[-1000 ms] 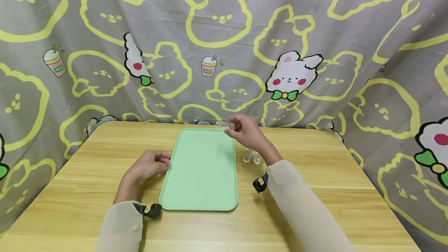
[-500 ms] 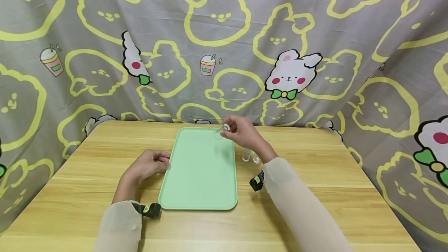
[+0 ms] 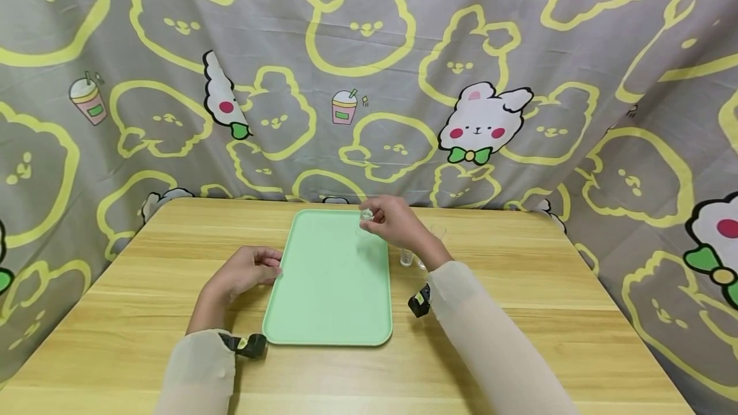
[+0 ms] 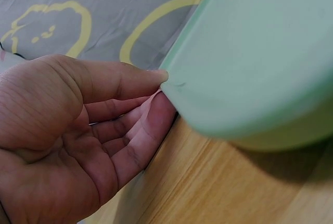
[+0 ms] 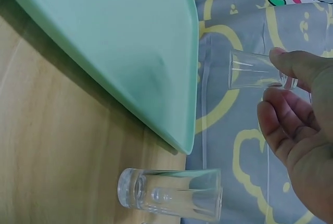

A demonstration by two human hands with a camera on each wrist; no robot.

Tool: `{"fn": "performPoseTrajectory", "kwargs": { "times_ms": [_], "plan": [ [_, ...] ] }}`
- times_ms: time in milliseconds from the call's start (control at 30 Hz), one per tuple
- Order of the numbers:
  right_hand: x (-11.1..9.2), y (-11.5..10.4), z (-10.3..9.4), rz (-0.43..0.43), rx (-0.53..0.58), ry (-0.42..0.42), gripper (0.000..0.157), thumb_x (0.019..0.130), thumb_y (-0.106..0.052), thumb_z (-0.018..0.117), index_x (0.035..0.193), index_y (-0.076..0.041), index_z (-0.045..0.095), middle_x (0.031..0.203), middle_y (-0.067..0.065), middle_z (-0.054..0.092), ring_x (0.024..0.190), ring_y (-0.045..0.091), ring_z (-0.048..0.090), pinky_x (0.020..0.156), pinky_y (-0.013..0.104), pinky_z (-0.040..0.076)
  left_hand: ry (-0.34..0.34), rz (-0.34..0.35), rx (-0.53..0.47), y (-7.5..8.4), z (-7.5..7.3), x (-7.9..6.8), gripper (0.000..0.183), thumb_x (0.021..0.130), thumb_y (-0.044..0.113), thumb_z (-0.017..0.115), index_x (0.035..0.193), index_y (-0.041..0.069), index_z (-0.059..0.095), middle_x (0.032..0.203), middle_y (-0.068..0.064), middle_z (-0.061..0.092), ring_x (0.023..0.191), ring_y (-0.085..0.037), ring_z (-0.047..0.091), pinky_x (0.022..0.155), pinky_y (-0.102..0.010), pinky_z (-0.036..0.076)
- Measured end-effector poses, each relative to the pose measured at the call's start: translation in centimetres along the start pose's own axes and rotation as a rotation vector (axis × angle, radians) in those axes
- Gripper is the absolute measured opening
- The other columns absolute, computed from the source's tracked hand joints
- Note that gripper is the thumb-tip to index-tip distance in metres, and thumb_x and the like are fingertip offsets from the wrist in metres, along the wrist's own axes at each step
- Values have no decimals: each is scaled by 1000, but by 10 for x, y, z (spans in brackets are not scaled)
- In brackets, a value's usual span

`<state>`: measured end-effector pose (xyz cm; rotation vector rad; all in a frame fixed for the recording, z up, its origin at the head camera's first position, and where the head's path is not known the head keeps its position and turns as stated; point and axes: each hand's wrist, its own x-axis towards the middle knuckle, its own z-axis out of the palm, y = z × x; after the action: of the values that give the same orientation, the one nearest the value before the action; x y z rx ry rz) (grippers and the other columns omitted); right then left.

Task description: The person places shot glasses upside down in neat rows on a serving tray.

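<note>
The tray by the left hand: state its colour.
The tray is pale mint green, with no visible pattern; it shows best in the head view.

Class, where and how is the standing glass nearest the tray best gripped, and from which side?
I'd grip the glass by opposite sides of its body, below the rim, probably coming from the near side: it stands upright, with the tray on its left and another glass close on its right.
</note>
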<state>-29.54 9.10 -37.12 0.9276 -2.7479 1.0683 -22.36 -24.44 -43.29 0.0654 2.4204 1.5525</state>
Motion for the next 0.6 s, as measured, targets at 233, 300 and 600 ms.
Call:
{"fn": "performPoseTrajectory", "kwargs": {
  "times_ms": [233,300,600],
  "plan": [
    [3,4,6,-17,-47,-27,34,94,-16,77,126,-6,72,102,5,69,81,12,65,73,28,57,7,-3,2,0,0,0,40,96,3,67,132,-11,57,109,-17,60,95,-22,62,83,-34,60],
    [3,4,8,-23,-56,-34,33,93,-15,77,125,-6,72,99,5,69,79,11,64,72,28,56,8,-3,3,0,0,0,40,96,2,67,132,-11,57,109,-17,61,95,-22,62,83,-34,60],
    [4,3,15,-4,-59,-77,33,92,-11,78,123,-2,71,91,2,65,77,12,61,71,29,54,15,-9,5,1,0,0,38,96,2,67,131,-11,58,109,-17,60,95,-23,62,83,-34,60]
  ]
}}
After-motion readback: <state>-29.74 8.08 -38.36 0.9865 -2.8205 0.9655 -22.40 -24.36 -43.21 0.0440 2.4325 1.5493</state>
